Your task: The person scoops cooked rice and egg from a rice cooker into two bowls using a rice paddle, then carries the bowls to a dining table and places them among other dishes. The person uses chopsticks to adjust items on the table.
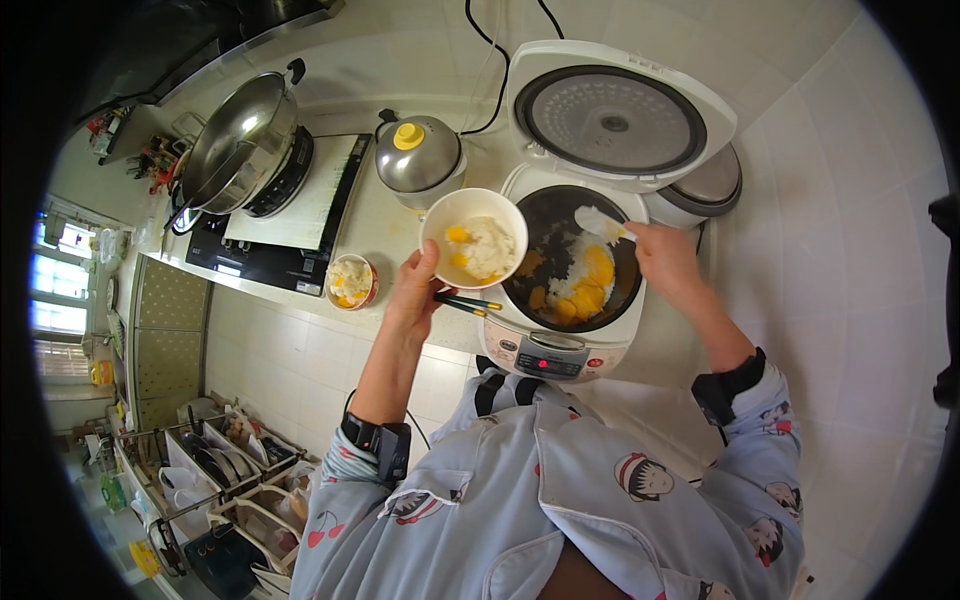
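My left hand [415, 289] holds a white bowl [475, 238] of rice with orange chunks, tilted beside the rim of the cooker's pot. Dark chopsticks with gold-coloured ends [469, 304] stick out under the bowl from the same hand. In my right hand [665, 262] is a white rice paddle [598, 223], its blade over the pot's right part. The rice cooker [634, 311] stands with its lid [615, 124] raised. White rice and orange chunks [585, 289] lie in its dark inner pot, mostly at the right and near side.
A second filled bowl [351, 282] stands at the counter's front edge, left of my left hand. Behind it is a steel-lidded pot [420, 157] with a yellow knob. A large wok [240, 142] sits at the cooktop on the left. Another lidded appliance [701, 184] is behind the cooker.
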`<move>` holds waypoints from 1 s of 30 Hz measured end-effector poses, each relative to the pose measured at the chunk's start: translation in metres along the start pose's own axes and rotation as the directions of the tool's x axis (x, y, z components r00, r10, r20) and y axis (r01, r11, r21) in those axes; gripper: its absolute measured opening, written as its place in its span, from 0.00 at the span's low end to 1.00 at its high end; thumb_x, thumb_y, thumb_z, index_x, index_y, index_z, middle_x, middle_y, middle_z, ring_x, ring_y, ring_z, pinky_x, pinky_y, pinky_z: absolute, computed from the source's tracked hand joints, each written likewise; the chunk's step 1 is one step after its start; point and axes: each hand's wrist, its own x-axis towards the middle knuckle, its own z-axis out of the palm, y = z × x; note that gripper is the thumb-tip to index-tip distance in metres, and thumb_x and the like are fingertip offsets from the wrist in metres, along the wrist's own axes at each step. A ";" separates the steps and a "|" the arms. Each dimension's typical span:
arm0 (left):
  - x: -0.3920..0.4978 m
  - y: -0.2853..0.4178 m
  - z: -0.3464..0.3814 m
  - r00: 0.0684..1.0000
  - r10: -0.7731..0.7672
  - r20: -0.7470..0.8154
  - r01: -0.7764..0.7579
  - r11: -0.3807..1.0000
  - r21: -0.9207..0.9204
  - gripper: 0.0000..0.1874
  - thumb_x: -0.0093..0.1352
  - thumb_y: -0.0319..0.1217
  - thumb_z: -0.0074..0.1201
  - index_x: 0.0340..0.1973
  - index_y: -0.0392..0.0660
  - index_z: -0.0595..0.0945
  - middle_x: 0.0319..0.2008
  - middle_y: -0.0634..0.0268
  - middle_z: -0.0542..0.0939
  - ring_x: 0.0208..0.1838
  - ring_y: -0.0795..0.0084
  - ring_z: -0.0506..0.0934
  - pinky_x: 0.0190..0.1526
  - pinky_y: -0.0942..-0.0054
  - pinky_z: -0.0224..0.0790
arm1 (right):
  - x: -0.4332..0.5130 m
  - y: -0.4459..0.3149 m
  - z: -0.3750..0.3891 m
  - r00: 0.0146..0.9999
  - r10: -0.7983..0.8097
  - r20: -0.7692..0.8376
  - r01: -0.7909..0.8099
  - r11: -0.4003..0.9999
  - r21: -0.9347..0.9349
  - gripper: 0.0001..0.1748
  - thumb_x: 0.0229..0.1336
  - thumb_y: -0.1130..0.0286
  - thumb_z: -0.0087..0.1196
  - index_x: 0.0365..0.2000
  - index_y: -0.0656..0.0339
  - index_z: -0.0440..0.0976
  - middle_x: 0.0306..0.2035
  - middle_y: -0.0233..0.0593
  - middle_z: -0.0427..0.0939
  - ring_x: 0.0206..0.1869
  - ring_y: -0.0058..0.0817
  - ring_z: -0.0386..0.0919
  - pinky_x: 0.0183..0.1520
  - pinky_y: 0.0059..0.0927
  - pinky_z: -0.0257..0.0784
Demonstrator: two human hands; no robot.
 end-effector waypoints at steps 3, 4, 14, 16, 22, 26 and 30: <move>-0.007 0.002 -0.014 0.998 0.011 -0.057 -0.011 1.000 0.003 0.39 0.58 0.64 0.54 0.50 0.45 0.72 0.41 0.68 0.78 0.39 0.76 0.75 0.39 0.75 0.66 | 0.004 0.005 0.026 0.988 -0.062 0.139 0.092 0.970 -0.224 0.14 0.48 0.78 0.47 0.37 0.61 0.76 0.27 0.44 0.77 0.28 0.43 0.77 0.29 0.41 0.71; -0.010 0.002 -0.018 0.997 0.016 -0.071 -0.017 1.000 -0.006 0.39 0.58 0.64 0.54 0.51 0.45 0.72 0.41 0.68 0.78 0.39 0.76 0.75 0.39 0.75 0.66 | 0.006 0.005 0.032 0.985 -0.099 0.140 0.128 0.968 -0.216 0.14 0.47 0.78 0.48 0.37 0.61 0.76 0.27 0.44 0.77 0.28 0.43 0.78 0.29 0.41 0.71; -0.014 -0.003 -0.036 0.997 -0.004 -0.081 0.001 0.999 -0.038 0.41 0.59 0.64 0.52 0.54 0.44 0.69 0.44 0.66 0.77 0.42 0.75 0.75 0.40 0.75 0.66 | 0.061 -0.016 0.094 0.916 -0.248 0.314 0.284 0.956 -0.074 0.19 0.44 0.81 0.49 0.40 0.57 0.76 0.31 0.42 0.78 0.34 0.43 0.78 0.33 0.42 0.73; -0.013 -0.005 -0.039 0.998 -0.001 -0.056 -0.002 0.998 -0.059 0.40 0.61 0.62 0.52 0.57 0.44 0.68 0.48 0.65 0.76 0.47 0.72 0.75 0.45 0.72 0.67 | 0.065 -0.019 0.100 0.862 -0.300 0.408 0.345 0.938 -0.039 0.23 0.43 0.81 0.49 0.42 0.53 0.77 0.32 0.40 0.79 0.36 0.42 0.78 0.35 0.41 0.73; -0.008 -0.009 -0.044 0.998 0.054 -0.014 -0.055 0.992 -0.117 0.42 0.61 0.60 0.52 0.61 0.44 0.64 0.58 0.61 0.71 0.60 0.65 0.70 0.58 0.62 0.66 | 0.051 -0.027 0.099 0.684 -0.381 0.622 0.471 0.882 0.023 0.20 0.41 0.78 0.54 0.39 0.53 0.80 0.32 0.42 0.81 0.39 0.40 0.80 0.39 0.41 0.73; -0.004 -0.010 -0.042 1.000 0.025 -0.001 -0.025 0.996 -0.082 0.48 0.59 0.62 0.55 0.63 0.43 0.59 0.59 0.60 0.69 0.60 0.65 0.70 0.56 0.63 0.68 | 0.050 -0.025 0.098 0.658 -0.334 0.675 0.351 0.929 0.117 0.21 0.42 0.77 0.54 0.41 0.53 0.80 0.37 0.44 0.81 0.41 0.40 0.79 0.44 0.40 0.73; 0.000 -0.009 -0.038 1.000 0.003 0.013 -0.001 0.997 -0.079 0.48 0.59 0.62 0.55 0.63 0.41 0.59 0.57 0.59 0.70 0.58 0.65 0.72 0.55 0.64 0.68 | 0.063 -0.014 0.099 0.593 -0.314 0.741 0.179 0.949 0.259 0.21 0.44 0.77 0.53 0.43 0.57 0.79 0.39 0.45 0.81 0.42 0.41 0.79 0.47 0.36 0.72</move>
